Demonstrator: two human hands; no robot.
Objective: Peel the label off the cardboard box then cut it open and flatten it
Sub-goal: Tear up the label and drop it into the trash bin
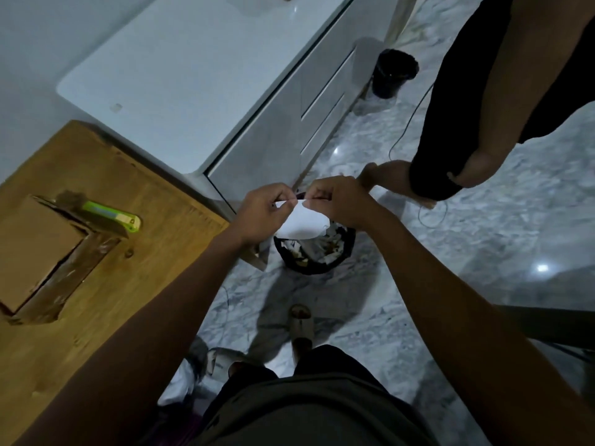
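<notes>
While the cardboard box [38, 252] sits closed on the wooden table [128, 317] at far left, a green utility knife [111, 215] lies just beside its upper edge, presumably kept close for the cutting still to come. Further right, the left hand [262, 214] and right hand [336, 202] meet over a dark waste bin [314, 252] on the marble floor [483, 236], both pinching the top edge of the white label [301, 223]. Held there, I judge, so it drops among the scraps below. Beyond, another person's bare foot [396, 178] stands near the bin.
</notes>
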